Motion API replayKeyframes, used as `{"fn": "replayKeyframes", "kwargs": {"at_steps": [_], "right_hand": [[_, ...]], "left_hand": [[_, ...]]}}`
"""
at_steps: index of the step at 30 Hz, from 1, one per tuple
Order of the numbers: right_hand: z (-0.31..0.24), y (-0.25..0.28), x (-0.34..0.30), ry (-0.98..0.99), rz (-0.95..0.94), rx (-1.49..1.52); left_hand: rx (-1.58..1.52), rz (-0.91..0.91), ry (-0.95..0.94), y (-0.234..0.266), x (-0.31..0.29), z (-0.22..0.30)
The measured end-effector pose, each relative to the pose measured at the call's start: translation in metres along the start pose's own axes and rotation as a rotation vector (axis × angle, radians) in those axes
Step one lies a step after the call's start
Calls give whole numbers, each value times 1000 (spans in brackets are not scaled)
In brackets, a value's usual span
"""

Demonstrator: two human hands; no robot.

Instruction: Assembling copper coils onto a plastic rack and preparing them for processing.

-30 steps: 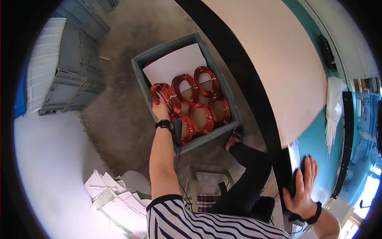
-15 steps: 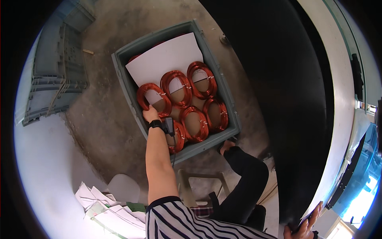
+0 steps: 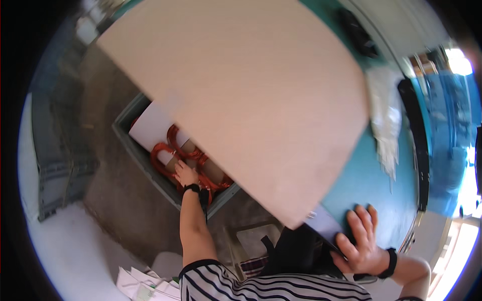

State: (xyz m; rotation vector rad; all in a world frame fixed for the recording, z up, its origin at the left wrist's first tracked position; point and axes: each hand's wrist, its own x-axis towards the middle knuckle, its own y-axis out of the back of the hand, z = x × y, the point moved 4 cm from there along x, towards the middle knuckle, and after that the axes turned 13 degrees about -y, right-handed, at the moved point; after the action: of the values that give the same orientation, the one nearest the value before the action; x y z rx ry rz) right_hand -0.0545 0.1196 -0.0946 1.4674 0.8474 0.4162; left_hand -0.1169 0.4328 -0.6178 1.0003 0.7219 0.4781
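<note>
Inside a grey plastic crate point(image 3: 168, 188) on the floor, my left hand point(image 3: 186, 174) rests at a coil of copper-coloured wire point(image 3: 159, 156). Its fingers look stretched out, though blurred. A second wire coil point(image 3: 173, 136) lies beside it, and more coils sit nearer, partly behind my hand. A white sheet point(image 3: 150, 125) is at the crate's far side. On the teal tabletop at the right, my right hand point(image 3: 359, 243) lies with fingers apart, its thumb side beside a flat dark grey piece point(image 3: 326, 223). A large beige board point(image 3: 251, 100) hides much of the crate.
Stacked grey crates point(image 3: 63, 150) stand at the left. Papers point(image 3: 145, 286) lie at the lower left, near a stool point(image 3: 256, 236). A clear plastic bag point(image 3: 386, 115) and a black object point(image 3: 356, 32) are on the teal tabletop point(image 3: 371, 180).
The view has swung toward the table, bringing the beige board and teal tabletop into sight. My left hand stays in the crate, its fingers now looser. My right hand shows more fully.
</note>
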Motion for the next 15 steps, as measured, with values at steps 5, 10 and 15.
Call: {"fn": "replayKeyframes", "kwargs": {"at_steps": [5,10,15], "right_hand": [[-8,17,10,85,125,84],[5,6,0,126,321,152],[0,4,-25,59,531,242]], "left_hand": [[-237,344,-740,15,-82,51],[-386,245,-958,82,-204,201],[-526,146,-1014,154,-311,248]]}}
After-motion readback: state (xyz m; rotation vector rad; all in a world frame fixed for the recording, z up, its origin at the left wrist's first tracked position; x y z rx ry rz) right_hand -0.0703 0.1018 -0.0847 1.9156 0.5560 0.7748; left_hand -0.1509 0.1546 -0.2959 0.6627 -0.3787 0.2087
